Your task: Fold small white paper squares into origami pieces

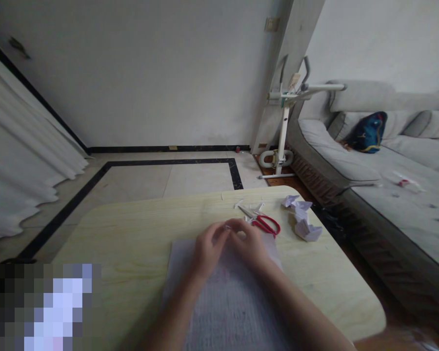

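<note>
My left hand [208, 248] and my right hand [250, 246] meet at the far edge of a large sheet of printed paper [227, 302] lying on a light wooden table [131, 234]. Both hands have their fingers curled and pinch the paper's far edge between them, fingertips almost touching. Red-handled scissors [264, 223] lie just beyond my right hand, blades pointing left. A few small paper scraps [250, 204] are scattered around the blades.
Crumpled white paper pieces [303, 219] sit at the table's far right. A grey sofa [388, 165] with a blue bag [368, 131] stands to the right. A white exercise machine [285, 122] is by the wall. Curtains [25, 161] hang on the left.
</note>
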A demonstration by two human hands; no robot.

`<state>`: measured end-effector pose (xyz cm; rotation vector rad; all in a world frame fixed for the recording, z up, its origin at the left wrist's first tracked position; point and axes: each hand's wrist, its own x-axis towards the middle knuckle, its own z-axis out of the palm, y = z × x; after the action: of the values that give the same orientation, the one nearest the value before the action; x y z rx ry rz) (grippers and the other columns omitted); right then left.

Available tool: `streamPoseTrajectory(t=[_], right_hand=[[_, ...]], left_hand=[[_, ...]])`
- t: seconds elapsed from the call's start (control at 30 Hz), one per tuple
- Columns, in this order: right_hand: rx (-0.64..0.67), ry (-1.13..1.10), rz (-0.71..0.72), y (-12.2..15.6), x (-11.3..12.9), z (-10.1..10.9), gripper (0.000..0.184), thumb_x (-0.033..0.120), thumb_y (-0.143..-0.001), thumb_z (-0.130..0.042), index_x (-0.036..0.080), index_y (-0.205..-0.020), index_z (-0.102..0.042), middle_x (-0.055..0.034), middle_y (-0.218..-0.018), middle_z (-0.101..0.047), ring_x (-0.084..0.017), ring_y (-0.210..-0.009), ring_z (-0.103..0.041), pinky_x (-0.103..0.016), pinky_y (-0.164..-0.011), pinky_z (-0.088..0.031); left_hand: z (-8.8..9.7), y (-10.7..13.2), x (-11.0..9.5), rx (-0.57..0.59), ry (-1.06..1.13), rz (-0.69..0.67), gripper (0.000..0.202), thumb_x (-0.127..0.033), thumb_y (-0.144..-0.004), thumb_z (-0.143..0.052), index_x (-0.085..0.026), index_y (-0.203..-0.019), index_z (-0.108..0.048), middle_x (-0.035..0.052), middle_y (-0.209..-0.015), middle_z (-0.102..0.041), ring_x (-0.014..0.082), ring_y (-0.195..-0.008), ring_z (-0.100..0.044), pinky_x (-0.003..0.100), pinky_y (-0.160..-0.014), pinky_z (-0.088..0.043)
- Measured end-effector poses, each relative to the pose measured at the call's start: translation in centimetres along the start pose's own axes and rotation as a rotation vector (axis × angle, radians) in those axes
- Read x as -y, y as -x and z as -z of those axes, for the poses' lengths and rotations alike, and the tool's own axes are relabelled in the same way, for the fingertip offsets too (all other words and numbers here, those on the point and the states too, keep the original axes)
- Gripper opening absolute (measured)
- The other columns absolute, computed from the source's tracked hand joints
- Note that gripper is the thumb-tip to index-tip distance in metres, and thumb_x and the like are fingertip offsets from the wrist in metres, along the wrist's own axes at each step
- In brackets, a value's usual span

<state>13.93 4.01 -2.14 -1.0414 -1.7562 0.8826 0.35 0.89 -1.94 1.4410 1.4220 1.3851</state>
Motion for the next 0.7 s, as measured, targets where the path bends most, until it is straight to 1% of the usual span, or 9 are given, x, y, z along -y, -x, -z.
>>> streamPoseTrajectory(t=[0.17, 0.33, 0.4, 0.47, 0.57, 0.63, 0.7], right_hand=[[-0.005, 0.036, -0.007, -0.1, 0.1, 0.1, 0.015, 0.019, -0.082, -0.055, 0.021, -0.094, -0.064, -0.0032, -0.084, -0.07, -0.018, -0.076, -0.065, -0.029, -0.07, -0.051], [-0.033, 0.099, 0.037, 0.1, -0.2, 0.0, 0.017, 0.016, -0.079, -0.055, 0.023, -0.093, -0.062, -0.0033, -0.085, -0.069, -0.019, -0.078, -0.063, -0.031, -0.072, -0.049], [-0.046, 0.126, 0.06, 0.1, -0.4, -0.1, 0.018, 0.013, -0.077, -0.055, 0.022, -0.091, -0.062, -0.0029, -0.081, -0.067, -0.018, -0.074, -0.061, -0.029, -0.07, -0.048], [-0.061, 0.141, 0.086, 0.1, -0.4, -0.1, 0.018, 0.012, -0.076, -0.053, 0.021, -0.089, -0.062, -0.0022, -0.077, -0.065, -0.016, -0.069, -0.059, -0.027, -0.065, -0.046], [-0.1, 0.119, 0.099, 0.0, -0.4, -0.2, 0.018, 0.01, -0.076, -0.052, 0.019, -0.087, -0.063, -0.0016, -0.074, -0.063, -0.015, -0.065, -0.056, -0.025, -0.062, -0.044], [-0.129, 0.086, 0.091, 0.0, -0.4, -0.2, 0.017, 0.01, -0.076, -0.052, 0.018, -0.085, -0.063, -0.0012, -0.074, -0.063, -0.014, -0.065, -0.055, -0.024, -0.061, -0.044], [-0.145, 0.061, 0.091, -0.1, -0.4, -0.3, 0.018, 0.009, -0.075, -0.051, 0.018, -0.085, -0.063, -0.0008, -0.074, -0.063, -0.014, -0.065, -0.055, -0.024, -0.061, -0.043]], left_hand=[[-0.1, 0.1, 0.7, -0.001, -0.107, -0.083, 0.024, -0.022, -0.084, -0.057, -0.022, -0.105, -0.069, 0.0088, -0.103, -0.072, 0.0226, -0.094, -0.066, 0.033, -0.087, -0.048], [-0.1, 0.2, 0.7, -0.034, -0.094, -0.14, 0.029, -0.015, -0.082, -0.055, -0.024, -0.105, -0.07, 0.007, -0.099, -0.072, 0.0206, -0.092, -0.065, 0.03, -0.086, -0.049], [-0.1, 0.2, 0.8, -0.046, -0.099, -0.143, 0.029, -0.014, -0.082, -0.054, -0.023, -0.104, -0.07, 0.0068, -0.098, -0.072, 0.0199, -0.091, -0.065, 0.03, -0.086, -0.049], [-0.3, 0.2, 1.1, -0.076, -0.108, -0.12, 0.027, -0.015, -0.082, -0.054, -0.022, -0.104, -0.069, 0.0071, -0.098, -0.072, 0.0193, -0.09, -0.066, 0.03, -0.085, -0.05], [-0.6, 0.2, 1.6, -0.111, -0.038, -0.016, 0.029, -0.019, -0.083, -0.056, -0.019, -0.111, -0.064, 0.0081, -0.1, -0.071, 0.0191, -0.09, -0.067, 0.03, -0.083, -0.052], [-0.7, 0.3, 1.7, -0.101, 0.056, 0.054, 0.03, -0.025, -0.083, -0.058, -0.017, -0.112, -0.062, 0.0089, -0.1, -0.071, 0.0193, -0.089, -0.068, 0.03, -0.079, -0.054], [-0.8, 0.3, 1.4, -0.063, 0.13, 0.097, 0.027, -0.031, -0.084, -0.059, -0.016, -0.106, -0.064, 0.0089, -0.098, -0.071, 0.0192, -0.086, -0.068, 0.028, -0.075, -0.054]])
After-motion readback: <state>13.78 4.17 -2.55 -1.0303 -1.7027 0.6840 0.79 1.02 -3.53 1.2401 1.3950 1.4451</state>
